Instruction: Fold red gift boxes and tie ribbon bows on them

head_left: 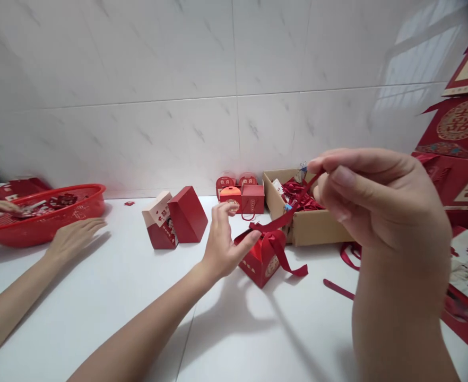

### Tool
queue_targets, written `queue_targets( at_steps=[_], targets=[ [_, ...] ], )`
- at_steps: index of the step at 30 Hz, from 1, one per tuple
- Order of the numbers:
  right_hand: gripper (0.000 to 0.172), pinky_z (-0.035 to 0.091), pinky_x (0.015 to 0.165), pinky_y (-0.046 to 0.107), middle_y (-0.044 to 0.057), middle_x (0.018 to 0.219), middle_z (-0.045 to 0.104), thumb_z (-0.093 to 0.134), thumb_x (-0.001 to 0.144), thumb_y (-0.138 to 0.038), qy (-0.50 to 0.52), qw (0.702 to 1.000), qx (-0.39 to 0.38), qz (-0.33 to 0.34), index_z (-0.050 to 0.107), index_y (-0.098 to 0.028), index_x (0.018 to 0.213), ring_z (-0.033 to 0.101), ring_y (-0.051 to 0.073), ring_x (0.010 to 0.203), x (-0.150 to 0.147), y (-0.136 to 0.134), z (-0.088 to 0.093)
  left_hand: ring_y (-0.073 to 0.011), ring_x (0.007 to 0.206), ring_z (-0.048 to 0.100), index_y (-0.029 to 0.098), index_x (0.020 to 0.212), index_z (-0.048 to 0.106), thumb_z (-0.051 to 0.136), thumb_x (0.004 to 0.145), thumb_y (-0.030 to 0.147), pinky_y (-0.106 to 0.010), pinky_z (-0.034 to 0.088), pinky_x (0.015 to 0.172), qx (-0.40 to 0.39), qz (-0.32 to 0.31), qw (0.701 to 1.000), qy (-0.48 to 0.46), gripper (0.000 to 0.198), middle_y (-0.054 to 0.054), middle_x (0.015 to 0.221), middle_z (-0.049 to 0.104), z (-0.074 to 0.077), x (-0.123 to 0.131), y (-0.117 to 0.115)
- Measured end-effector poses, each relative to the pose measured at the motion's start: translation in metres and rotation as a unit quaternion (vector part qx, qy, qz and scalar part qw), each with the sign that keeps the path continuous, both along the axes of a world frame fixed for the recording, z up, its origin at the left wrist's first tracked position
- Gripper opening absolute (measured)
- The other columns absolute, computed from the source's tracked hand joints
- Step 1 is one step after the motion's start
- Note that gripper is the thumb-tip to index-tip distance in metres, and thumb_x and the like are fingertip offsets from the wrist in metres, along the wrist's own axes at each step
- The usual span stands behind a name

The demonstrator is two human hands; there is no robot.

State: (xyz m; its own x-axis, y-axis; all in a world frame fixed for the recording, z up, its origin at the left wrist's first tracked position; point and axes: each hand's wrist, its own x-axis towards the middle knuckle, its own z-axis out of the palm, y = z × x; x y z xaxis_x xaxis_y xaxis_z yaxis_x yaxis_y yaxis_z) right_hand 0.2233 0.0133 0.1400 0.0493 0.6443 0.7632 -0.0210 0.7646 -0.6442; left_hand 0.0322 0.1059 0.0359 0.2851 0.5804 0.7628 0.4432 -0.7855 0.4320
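Note:
A small red gift box (260, 261) with gold print stands on the white table, a dark red ribbon (285, 217) tied about its top. My right hand (381, 196) is raised in front at the right, thumb and forefinger pinching one end of that ribbon, which slants down to the box. The ribbon's other tail curls onto the table on the box's right. Beside the box, on its left, my left hand (222, 249) hovers with fingers apart and thumb towards the box top; whether the thumb touches it I cannot tell.
Behind, a cardboard box (317, 228) holds red ribbons. Small red boxes (252, 199) and two taller ones (188, 215) stand near the tiled wall. Gift boxes (462, 127) are stacked at right. At left, another person's hand (75, 236) rests by a red basket (43, 228); a further hand reaches in.

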Motion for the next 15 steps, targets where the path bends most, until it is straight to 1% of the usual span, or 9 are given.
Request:
queue_targets(
  at_steps=[2,3,5,6,7,9,11,13,15],
  targets=[
    [0.009,0.042,0.038,0.023,-0.004,0.073,0.069,0.069,0.078,-0.029,-0.007,1.0,-0.01,0.005,0.073,-0.033,0.084,0.048,0.007,0.043,-0.004,-0.001,0.0,-0.0224,0.103,0.052,0.023,0.118,0.046,0.054,0.082,0.049,-0.039,0.046,0.087,-0.039,-0.102,0.992,0.056,0.046,-0.009,0.115,0.05,0.041,0.005,-0.014],
    [0.009,0.043,0.039,0.023,-0.004,0.075,0.069,0.069,0.078,-0.029,-0.009,1.0,-0.017,0.007,0.073,-0.033,0.085,0.05,0.008,0.045,-0.006,-0.002,0.0,-0.0218,0.102,0.053,0.023,0.117,0.049,0.057,0.081,0.045,-0.036,0.046,0.086,-0.043,-0.131,0.988,0.072,0.044,-0.008,0.113,0.054,0.06,0.008,-0.022],
    [0.012,0.045,0.042,0.022,-0.003,0.078,0.07,0.07,0.077,-0.029,-0.024,0.999,-0.036,0.019,0.073,-0.032,0.088,0.054,0.008,0.05,-0.01,-0.004,0.0,-0.019,0.09,0.057,0.022,0.101,0.061,0.055,0.084,0.04,-0.032,0.047,0.079,-0.066,-0.149,0.982,0.099,0.025,-0.005,0.096,0.061,0.091,0.01,-0.039],
    [0.014,0.047,0.044,0.023,-0.003,0.079,0.07,0.07,0.076,-0.029,-0.036,0.998,-0.046,0.027,0.073,-0.031,0.09,0.057,0.009,0.053,-0.011,-0.005,0.0,-0.0171,0.08,0.058,0.021,0.089,0.064,0.051,0.087,0.039,-0.029,0.048,0.072,-0.081,-0.158,0.977,0.12,0.022,-0.003,0.082,0.062,0.102,0.009,-0.047],
    [0.016,0.048,0.047,0.023,-0.002,0.078,0.07,0.07,0.076,-0.029,-0.052,0.996,-0.057,0.035,0.073,-0.03,0.092,0.059,0.01,0.056,-0.012,-0.006,0.0,-0.0152,0.071,0.057,0.02,0.08,0.065,0.048,0.089,0.037,-0.027,0.047,0.065,-0.097,-0.164,0.972,0.134,0.026,-0.002,0.071,0.061,0.11,0.007,-0.054],
    [0.019,0.051,0.053,0.024,-0.001,0.075,0.069,0.068,0.077,-0.032,-0.092,0.992,-0.074,0.05,0.073,-0.028,0.095,0.063,0.012,0.063,-0.012,-0.006,0.001,-0.0131,0.061,0.056,0.02,0.068,0.064,0.043,0.091,0.035,-0.024,0.045,0.057,-0.119,-0.17,0.97,0.128,0.035,0.0,0.062,0.059,0.12,-0.001,-0.065],
    [0.019,0.052,0.059,0.026,0.0,0.076,0.069,0.067,0.077,-0.034,-0.133,0.986,-0.084,0.05,0.074,-0.027,0.093,0.065,0.015,0.071,-0.011,-0.005,0.002,-0.013,0.06,0.056,0.02,0.065,0.063,0.043,0.091,0.036,-0.023,0.046,0.055,-0.134,-0.165,0.971,0.113,0.037,-0.001,0.064,0.06,0.124,-0.012,-0.072],
    [0.017,0.052,0.063,0.026,0.003,0.082,0.069,0.068,0.076,-0.036,-0.187,0.977,-0.098,0.024,0.074,-0.026,0.088,0.065,0.017,0.079,-0.008,-0.004,0.003,-0.0141,0.062,0.058,0.02,0.065,0.064,0.045,0.09,0.036,-0.024,0.047,0.056,-0.141,-0.143,0.973,0.11,0.035,-0.002,0.067,0.062,0.125,-0.023,-0.075],
    [0.015,0.05,0.062,0.026,0.004,0.082,0.069,0.068,0.075,-0.037,-0.262,0.956,-0.126,-0.025,0.074,-0.024,0.08,0.064,0.018,0.078,-0.003,-0.001,0.0,-0.0147,0.061,0.059,0.02,0.065,0.065,0.049,0.088,0.036,-0.023,0.048,0.054,-0.141,-0.108,0.977,0.12,0.033,-0.003,0.066,0.063,0.126,-0.035,-0.074]
  ],
)
